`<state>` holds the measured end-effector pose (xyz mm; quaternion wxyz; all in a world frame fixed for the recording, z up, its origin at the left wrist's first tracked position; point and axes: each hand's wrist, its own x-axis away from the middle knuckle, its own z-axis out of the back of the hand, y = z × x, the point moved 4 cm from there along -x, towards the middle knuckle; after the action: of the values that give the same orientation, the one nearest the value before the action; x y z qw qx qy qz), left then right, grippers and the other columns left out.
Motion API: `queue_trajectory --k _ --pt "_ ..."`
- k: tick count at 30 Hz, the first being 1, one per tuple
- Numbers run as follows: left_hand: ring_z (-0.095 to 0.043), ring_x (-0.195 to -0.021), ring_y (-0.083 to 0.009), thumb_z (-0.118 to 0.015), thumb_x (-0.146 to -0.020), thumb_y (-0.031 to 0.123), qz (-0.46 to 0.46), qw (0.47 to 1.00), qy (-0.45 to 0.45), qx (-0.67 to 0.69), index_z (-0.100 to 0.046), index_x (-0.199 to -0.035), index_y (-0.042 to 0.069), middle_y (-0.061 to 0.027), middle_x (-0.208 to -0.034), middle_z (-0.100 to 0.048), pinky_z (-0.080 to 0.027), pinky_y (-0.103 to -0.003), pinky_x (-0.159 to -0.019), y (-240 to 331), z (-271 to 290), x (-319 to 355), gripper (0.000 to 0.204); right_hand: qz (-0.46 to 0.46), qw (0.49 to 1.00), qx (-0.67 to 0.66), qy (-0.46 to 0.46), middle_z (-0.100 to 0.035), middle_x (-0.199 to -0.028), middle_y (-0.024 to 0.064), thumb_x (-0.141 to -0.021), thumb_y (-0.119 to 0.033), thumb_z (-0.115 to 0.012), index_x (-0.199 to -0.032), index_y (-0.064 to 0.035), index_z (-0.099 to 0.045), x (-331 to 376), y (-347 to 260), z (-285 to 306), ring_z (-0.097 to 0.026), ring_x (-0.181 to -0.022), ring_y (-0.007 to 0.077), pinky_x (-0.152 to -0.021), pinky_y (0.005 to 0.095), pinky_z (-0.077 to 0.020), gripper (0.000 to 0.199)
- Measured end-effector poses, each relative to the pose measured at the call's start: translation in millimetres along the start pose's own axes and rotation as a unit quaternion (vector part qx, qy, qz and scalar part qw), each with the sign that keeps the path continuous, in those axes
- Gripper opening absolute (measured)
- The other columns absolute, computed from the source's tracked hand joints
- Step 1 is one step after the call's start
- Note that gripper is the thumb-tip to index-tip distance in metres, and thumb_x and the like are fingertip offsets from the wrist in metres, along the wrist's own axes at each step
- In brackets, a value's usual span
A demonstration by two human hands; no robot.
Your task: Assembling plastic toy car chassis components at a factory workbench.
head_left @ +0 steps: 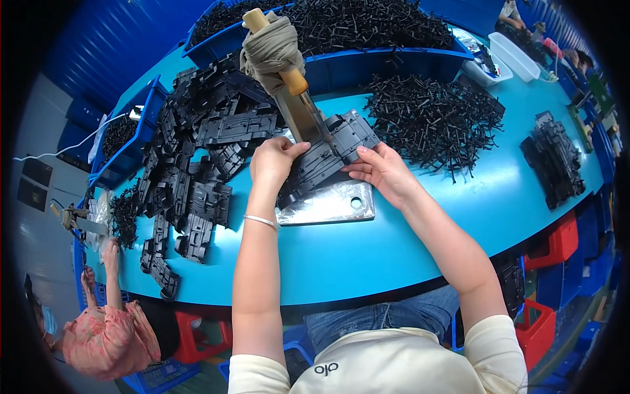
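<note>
Between my two hands is a flat black plastic chassis plate (321,162), held at a slant under the tip of a hand press. My left hand (275,157) is closed on its left edge, thumb on top. At the right edge my right hand (380,169) pinches the plate between thumb and fingers. The hand press (298,111) has a metal upright, a slim rod coming down onto the plate, and a wooden handle (254,21) wrapped in grey cloth. Its shiny metal base (328,205), with a round hole, lies under the plate.
Many black chassis plates (223,125) pile up at left. Small black stick-like parts (433,121) heap at right, before a long blue bin (348,69) of more. Stacked black parts (554,161) stand far right on the turquoise table (459,217). A co-worker (111,335) sits at left.
</note>
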<state>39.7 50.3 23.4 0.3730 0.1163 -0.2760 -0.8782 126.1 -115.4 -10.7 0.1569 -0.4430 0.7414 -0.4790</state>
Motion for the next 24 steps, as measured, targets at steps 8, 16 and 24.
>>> queue_trajectory --k 8,16,24 --pt "-0.051 -0.051 -0.0181 -0.061 -0.061 0.043 0.011 0.999 -0.023 0.022 -0.057 -0.059 0.003 -0.0079 -0.054 -0.053 -0.038 -0.028 -0.049 -5.8 -1.0 -4.7 0.04 0.018 0.999 -0.033 -0.024 -0.051 -0.089 0.0115 -0.077 -0.02 -0.05 -0.098 -0.0027 -0.036 -0.6 -2.4 -5.0 -0.053 -0.08 0.0196 -0.071 0.0286 -0.0435 0.03" --pt "-0.05 -0.05 -0.0169 -0.061 -0.061 0.043 0.014 0.999 -0.026 0.029 -0.056 -0.059 0.004 -0.0074 -0.052 -0.052 -0.038 -0.028 -0.049 -7.2 -2.9 -6.2 0.039 0.029 0.999 -0.034 -0.031 -0.05 -0.091 0.013 -0.076 -0.024 -0.052 -0.098 -0.0026 -0.035 -2.3 -2.0 -3.7 -0.052 -0.082 0.0208 -0.072 0.0284 -0.0422 0.035" --pt "-0.049 -0.048 -0.0168 -0.061 -0.062 0.041 0.001 0.998 -0.034 0.051 -0.056 -0.059 0.003 -0.0078 -0.052 -0.051 -0.036 -0.029 -0.047 -9.2 -4.2 -7.0 0.039 0.026 0.999 -0.036 -0.032 -0.051 -0.089 0.0128 -0.077 -0.022 -0.051 -0.098 -0.0027 -0.035 -1.1 -3.1 -4.9 -0.053 -0.081 0.0213 -0.071 0.0282 -0.0426 0.033"
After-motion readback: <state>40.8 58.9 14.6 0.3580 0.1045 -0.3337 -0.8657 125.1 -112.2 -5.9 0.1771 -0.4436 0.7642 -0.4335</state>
